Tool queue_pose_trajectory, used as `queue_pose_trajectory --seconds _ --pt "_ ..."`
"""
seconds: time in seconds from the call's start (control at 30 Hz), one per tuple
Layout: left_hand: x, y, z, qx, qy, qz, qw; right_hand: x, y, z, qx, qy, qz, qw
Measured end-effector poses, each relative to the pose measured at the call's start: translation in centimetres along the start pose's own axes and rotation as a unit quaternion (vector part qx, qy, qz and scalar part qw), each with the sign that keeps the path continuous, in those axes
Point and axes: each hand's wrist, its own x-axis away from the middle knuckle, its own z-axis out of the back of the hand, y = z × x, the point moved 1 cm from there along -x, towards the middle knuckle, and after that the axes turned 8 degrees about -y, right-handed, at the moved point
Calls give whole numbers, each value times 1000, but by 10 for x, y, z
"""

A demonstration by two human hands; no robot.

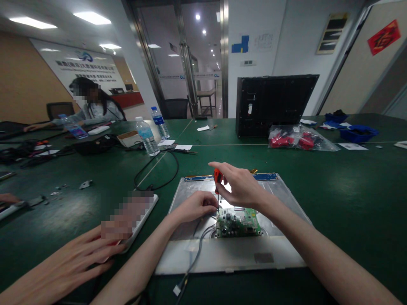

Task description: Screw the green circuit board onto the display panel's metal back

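Note:
A silver metal panel (pixel 229 254) lies flat on the green table (pixel 343 195) in front of me. A small green circuit board (pixel 239 223) is mounted at its middle. My right hand (pixel 242 186) is closed round a red-handled screwdriver (pixel 217 176), held upright with its tip at the board's top left corner. My left hand (pixel 194 206) rests on the panel just left of the board, fingers curled and pinched right at the screwdriver's tip; what they pinch is hidden. A grey cable (pixel 197 253) runs from the board down to a white connector (pixel 177 290).
Another person's hand (pixel 66 262) lies on a white device (pixel 144 218) at lower left. A black monitor shell (pixel 273 103) stands behind, beside a bag of red parts (pixel 299 140). Water bottles (pixel 148 136), a black cable loop (pixel 159 176) and a seated person (pixel 95 108) are at left.

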Motion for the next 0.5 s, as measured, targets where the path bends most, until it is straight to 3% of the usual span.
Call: queue_pose_trajectory --seconds 0.5 --pt "0 0 0 0 -3 0 1000 0 1 -2 -1 4 -8 1000"
